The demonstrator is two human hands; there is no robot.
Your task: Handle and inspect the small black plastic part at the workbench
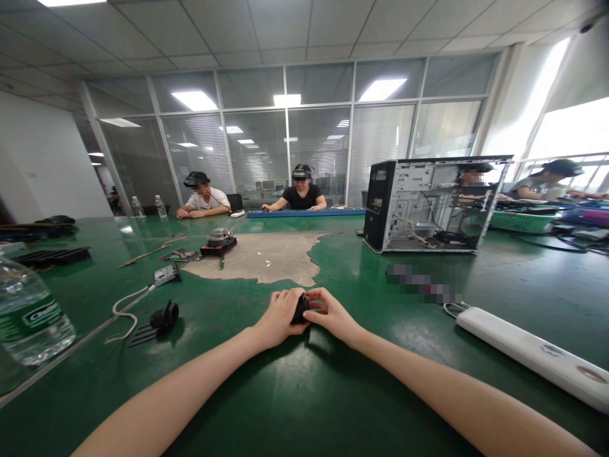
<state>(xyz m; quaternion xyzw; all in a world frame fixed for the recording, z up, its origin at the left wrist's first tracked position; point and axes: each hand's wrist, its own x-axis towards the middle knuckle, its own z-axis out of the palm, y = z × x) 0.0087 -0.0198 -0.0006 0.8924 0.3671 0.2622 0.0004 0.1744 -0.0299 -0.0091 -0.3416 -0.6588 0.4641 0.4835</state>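
Both hands meet above the green table, around a small black part (299,309) whose exact kind I cannot make out. My left hand (280,315) wraps over it from the left, fingers closed on top and thumb below. From the right, my right hand (332,313) pinches its near side between thumb and fingers. Much of the part is hidden by the fingers. To the left on the table lies a black plastic piece (164,316) with a round end and flat slats.
An open computer case (428,206) stands back right. A white power strip (528,355) lies right, a water bottle (33,317) stands left. A metal-and-red component (219,241) sits beyond my hands near a bare patch (266,257). Several people sit around the table.
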